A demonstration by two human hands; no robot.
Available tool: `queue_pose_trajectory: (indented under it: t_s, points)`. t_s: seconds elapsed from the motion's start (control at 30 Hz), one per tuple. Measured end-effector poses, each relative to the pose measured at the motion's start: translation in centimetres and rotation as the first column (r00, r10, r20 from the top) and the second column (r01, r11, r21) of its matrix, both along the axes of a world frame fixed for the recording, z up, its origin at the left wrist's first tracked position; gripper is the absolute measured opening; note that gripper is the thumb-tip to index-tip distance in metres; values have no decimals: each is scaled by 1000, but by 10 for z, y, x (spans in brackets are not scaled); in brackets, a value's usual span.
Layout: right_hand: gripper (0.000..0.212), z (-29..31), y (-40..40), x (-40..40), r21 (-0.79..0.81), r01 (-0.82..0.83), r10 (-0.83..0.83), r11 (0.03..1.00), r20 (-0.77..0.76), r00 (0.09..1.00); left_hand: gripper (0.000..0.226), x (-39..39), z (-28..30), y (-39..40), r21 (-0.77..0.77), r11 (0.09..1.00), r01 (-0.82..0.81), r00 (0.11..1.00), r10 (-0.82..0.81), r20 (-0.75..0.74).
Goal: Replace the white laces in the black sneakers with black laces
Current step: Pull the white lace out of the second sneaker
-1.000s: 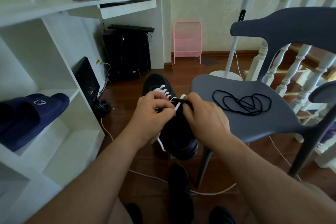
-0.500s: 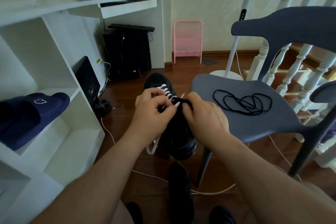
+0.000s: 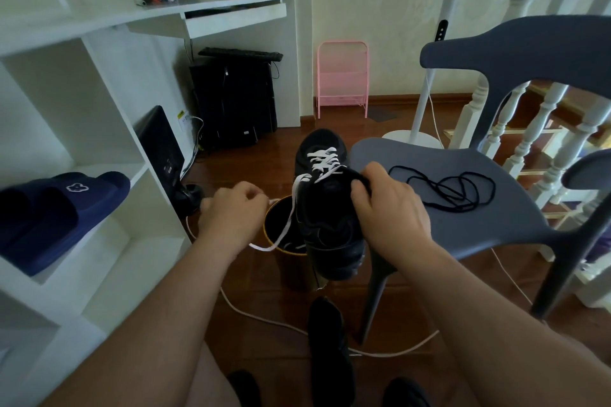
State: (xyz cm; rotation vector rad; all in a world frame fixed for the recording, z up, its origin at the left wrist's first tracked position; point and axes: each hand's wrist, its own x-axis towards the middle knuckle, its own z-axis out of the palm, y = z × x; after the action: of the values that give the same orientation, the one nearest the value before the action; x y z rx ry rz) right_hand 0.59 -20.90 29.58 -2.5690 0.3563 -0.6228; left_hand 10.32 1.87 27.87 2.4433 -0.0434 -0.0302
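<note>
left hand (image 3: 233, 213) pinching white lace (image 3: 291, 215) | right hand (image 3: 386, 208) gripping sneaker (image 3: 327, 225) (centre frame) | risk: hard yank snagging lace in eyelets

Dark wooden floor (image 3: 264, 287), pale wall (image 3: 363, 3). Left of the grey chair (image 3: 496, 208): white shelving unit (image 3: 99, 129). Behind it: pink rack (image 3: 342, 79), white balusters (image 3: 542, 129).

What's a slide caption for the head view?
Right hand holds black sneaker while left hand pulls white lace out; black laces wait on chair.
</note>
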Motion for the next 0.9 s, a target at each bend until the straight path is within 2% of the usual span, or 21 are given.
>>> queue_pose_trajectory:
  t_s: [0.07,0.17,0.23,0.33,0.47,0.53,0.57,0.63,0.7,0.83,0.9]
  points:
    - [25,0,1,0,1,6,-6,1000,4,1000,53,-4,-1,-7,-42,998,46,998,-47,-30]
    - [24,0,2,2,4,21,-21,1000,-4,1000,48,-16,0,-17,-249,940,232,972,-212,103]
    - [24,-1,4,2,-2,10,-10,1000,-7,1000,49,-26,0,-22,-204,920,334,936,-300,182]
    - [23,-4,10,1,-12,-78,78,997,16,997,35,-27,-4,-30,-129,945,302,926,-258,277]
    - [21,-8,14,0,35,-151,147,988,83,986,27,-16,-2,-22,-179,958,226,910,-142,388]
    - [22,-10,13,1,134,-136,120,982,119,986,32,-14,1,-19,-269,941,203,912,-82,403]
    - [24,-11,14,4,236,-128,98,963,134,986,34,-13,1,-19,-338,923,183,918,-37,396]
    - [27,-11,16,10,471,-111,45,875,150,988,30,-15,2,-23,-485,862,150,932,40,360]
    - [29,-9,15,14,571,-103,30,814,136,990,29,-19,3,-26,-558,816,154,942,50,333]
    - [16,-8,11,11,368,-149,154,918,17,988,29,-21,2,-23,-433,887,161,920,24,392]
    - [13,-5,11,9,321,-157,156,934,29,987,19,-20,3,-22,-403,904,142,909,41,414]
